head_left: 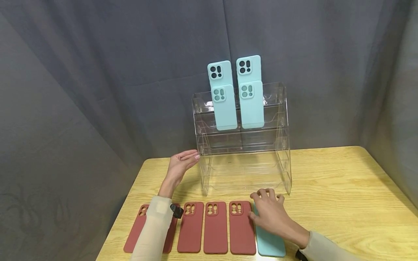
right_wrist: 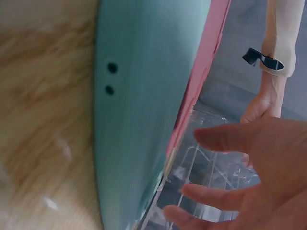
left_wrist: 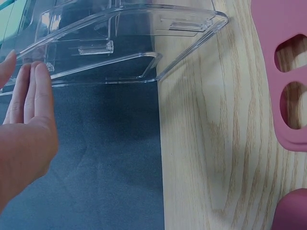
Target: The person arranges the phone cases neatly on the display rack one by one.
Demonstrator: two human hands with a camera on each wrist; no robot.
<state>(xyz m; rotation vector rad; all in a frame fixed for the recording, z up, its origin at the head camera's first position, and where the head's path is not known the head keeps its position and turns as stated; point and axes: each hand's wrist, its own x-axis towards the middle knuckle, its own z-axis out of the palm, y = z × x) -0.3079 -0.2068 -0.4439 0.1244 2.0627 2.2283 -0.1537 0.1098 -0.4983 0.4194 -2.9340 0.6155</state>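
A clear acrylic display rack (head_left: 243, 148) with stepped tiers stands on the table. Its upper tiers hold several light teal phone cases, one front case (head_left: 225, 112) on the left and another (head_left: 252, 108) on the right. At the rack's left side is my left hand (head_left: 183, 165), fingers straight and their tips at the clear side panel (left_wrist: 96, 52). My right hand (head_left: 270, 214) hovers over a teal phone case (head_left: 271, 243) lying on the table. Its fingers are spread and bent a little, with nothing between them; the right wrist view shows the case's edge (right_wrist: 139, 105) beside them.
Left of the teal case lie several dark red phone cases in a row, among them one red case (head_left: 242, 232) and another (head_left: 215, 232). My left forearm partly covers the leftmost ones. A grey curtain (head_left: 130, 72) hangs behind the wooden table (head_left: 343, 188).
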